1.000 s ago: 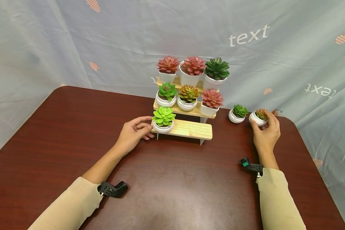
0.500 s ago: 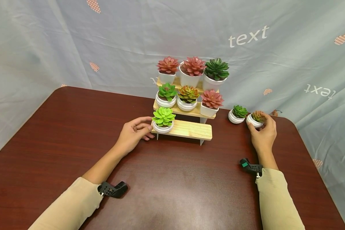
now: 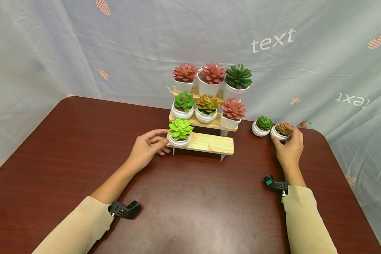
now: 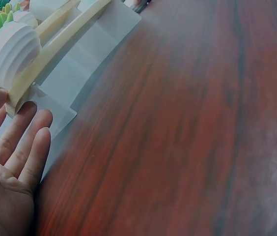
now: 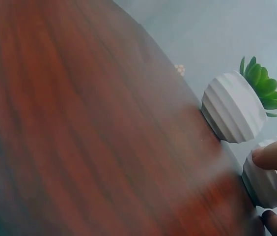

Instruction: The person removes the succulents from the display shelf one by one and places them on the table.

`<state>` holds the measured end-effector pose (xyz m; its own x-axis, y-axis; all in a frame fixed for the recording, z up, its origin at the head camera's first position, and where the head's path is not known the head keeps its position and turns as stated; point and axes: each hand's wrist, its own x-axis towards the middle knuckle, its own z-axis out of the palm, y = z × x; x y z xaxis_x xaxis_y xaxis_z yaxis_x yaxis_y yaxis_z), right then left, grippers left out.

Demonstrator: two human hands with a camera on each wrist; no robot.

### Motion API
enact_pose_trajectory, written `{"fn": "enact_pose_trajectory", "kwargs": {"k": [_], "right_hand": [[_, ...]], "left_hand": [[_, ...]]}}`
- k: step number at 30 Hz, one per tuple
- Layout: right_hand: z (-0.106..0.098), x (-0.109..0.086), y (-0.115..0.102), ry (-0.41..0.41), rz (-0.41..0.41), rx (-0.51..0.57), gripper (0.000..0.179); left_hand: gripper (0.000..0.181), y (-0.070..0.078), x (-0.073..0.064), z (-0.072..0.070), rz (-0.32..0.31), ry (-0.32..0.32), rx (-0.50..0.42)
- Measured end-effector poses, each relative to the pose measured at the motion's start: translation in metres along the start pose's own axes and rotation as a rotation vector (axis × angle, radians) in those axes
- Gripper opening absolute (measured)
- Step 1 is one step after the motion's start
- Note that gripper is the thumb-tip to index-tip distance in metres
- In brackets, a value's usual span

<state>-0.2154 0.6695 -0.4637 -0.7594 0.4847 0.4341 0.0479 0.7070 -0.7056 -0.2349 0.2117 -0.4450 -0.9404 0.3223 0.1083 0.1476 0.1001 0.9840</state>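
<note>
Orange-tinged succulent (image 3: 282,129) upright on counter (image 3: 190,197), just beside green succulent (image 3: 262,126); right hand (image 3: 289,145) pinches orange one's pot (image 3: 275,134); left hand (image 3: 148,145) relaxed at stand's lowest tier (image 3: 214,143); best keep pot level, grip firm, not knocking neighbour.

Three-tier stand (image 3: 212,141) toward the table's (image 3: 190,197) far side, cloth (image 3: 139,53) behind. Top/far tier: three top-row plants (image 3: 208,86) abreast. Middle: three middle-row plants (image 3: 205,115). Lowest/near: front plant (image 3: 180,140) at left end, left hand (image 3: 147,145) just left. Right of stand, near far edge: left pot (image 3: 260,130), then right pot (image 3: 277,134) beside it, right hand (image 3: 289,146) on that one.
</note>
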Motion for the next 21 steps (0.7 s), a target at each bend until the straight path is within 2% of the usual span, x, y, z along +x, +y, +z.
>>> {"fn": "enact_pose_trajectory", "kwargs": {"k": [8,12,17,21], "right_hand": [[-0.008,0.004,-0.007,0.025,0.054,0.069,0.063],[-0.017,0.006,-0.022,0.095,-0.012,0.112,0.059],[-0.031,0.011,-0.056,0.201,-0.129,0.179,0.052],[-0.040,0.011,-0.079,0.208,-0.168,0.209,0.052]], "left_hand": [[0.040,0.000,0.000,-0.001,-0.003,-0.001,0.000],[0.040,0.000,-0.001,-0.001,-0.006,-0.006,-0.003],[0.040,0.001,-0.001,-0.001,-0.004,-0.005,-0.003],[0.039,0.001,0.000,0.000,-0.004,-0.001,-0.004]]}}
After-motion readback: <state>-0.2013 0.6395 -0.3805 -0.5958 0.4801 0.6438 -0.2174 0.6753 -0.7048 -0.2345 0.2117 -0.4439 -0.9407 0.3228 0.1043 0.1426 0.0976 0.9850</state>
